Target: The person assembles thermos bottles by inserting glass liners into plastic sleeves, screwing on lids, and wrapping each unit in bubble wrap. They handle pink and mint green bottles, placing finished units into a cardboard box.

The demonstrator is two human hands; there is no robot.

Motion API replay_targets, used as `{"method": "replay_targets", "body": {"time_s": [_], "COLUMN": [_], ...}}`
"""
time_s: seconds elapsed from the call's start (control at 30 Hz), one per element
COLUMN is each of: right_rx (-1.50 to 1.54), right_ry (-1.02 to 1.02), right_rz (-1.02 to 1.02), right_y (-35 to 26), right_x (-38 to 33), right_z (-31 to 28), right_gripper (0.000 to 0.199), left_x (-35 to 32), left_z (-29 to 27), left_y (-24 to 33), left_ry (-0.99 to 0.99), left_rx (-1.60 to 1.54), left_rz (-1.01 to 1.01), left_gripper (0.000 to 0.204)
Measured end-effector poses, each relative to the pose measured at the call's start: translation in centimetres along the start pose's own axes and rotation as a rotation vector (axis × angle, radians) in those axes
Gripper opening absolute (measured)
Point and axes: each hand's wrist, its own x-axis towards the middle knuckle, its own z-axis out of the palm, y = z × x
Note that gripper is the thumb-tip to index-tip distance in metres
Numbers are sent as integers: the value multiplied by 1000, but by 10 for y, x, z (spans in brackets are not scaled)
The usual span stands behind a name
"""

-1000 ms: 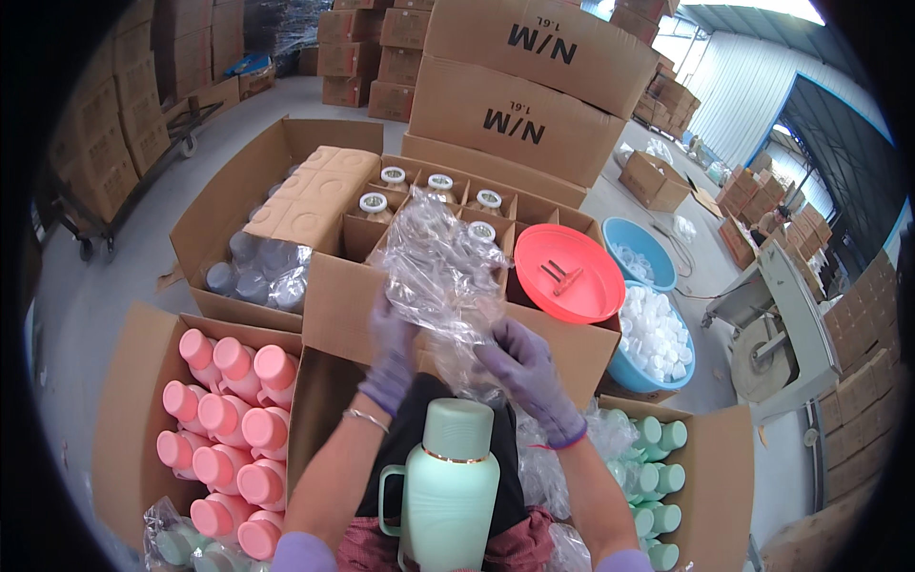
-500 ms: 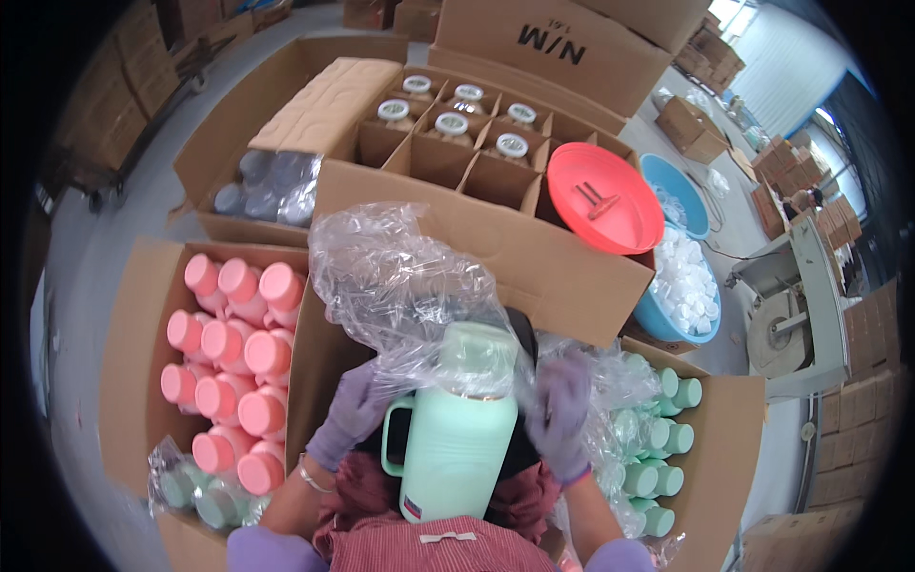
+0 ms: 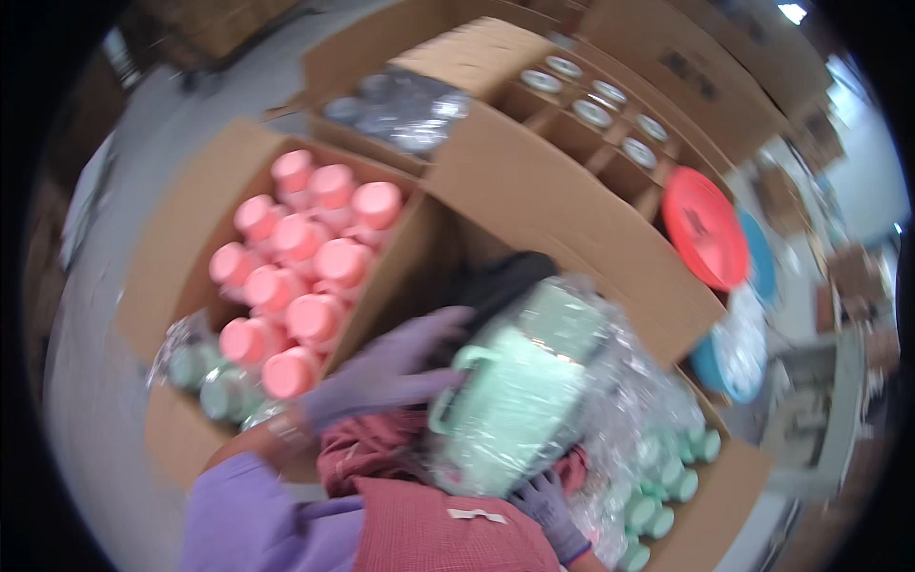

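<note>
A mint-green vacuum jug (image 3: 519, 400) with a side handle lies tilted over my lap, its lid end pointing away to the upper right. A clear plastic bag (image 3: 610, 381) now covers it from lid to base. My left hand (image 3: 396, 367), in a purple glove, is beside the handle with fingers stretched and apart; motion blurs it slightly. At the base, my gloved right hand (image 3: 553, 515) grips the bagged jug from below, its fingers partly hidden.
To the left, a carton (image 3: 214, 210) holds pink jugs (image 3: 291, 238) and several bagged green ones (image 3: 224, 393). More green jugs (image 3: 658, 496) stand in a carton at right. Ahead are a divided carton (image 3: 572, 214), a red basin (image 3: 705, 234) and a blue tub (image 3: 710, 367).
The bag has come down over the whole jug. My right hand has dropped to the base, my left is open beside the handle, and the view has turned left.
</note>
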Motion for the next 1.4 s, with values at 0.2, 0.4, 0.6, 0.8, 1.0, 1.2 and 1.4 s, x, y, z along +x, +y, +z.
{"method": "replay_targets", "body": {"time_s": [0.2,0.4,0.6,0.8,1.0,1.2,1.4], "right_rx": [-69,393,325,430,403,333,294], "right_ry": [253,252,236,61,40,67,32], "right_rz": [-136,-218,-427,-337,-351,-288,-269], "right_y": [8,-22,-68,-29,-17,-18,-24], "right_x": [-2,138,285,260,251,250,258], "right_z": [27,-40,-45,-19,-14,-6,-10], "right_gripper": [16,49,40,39,33,32,29], "left_x": [-22,-216,-244,-264,-245,-212,-175], "left_z": [-20,-56,-146,-231,-262,-271,-205], "left_y": [-31,-122,-98,-169,-238,-164,-172], "left_ry": [-120,335,985,1564,1409,1039,781], "left_rx": [340,-648,-689,-237,92,496,1281], "left_rz": [-87,-232,182,153,-349,-948,-672], "left_gripper": [36,47,28,34,35,56,95]}}
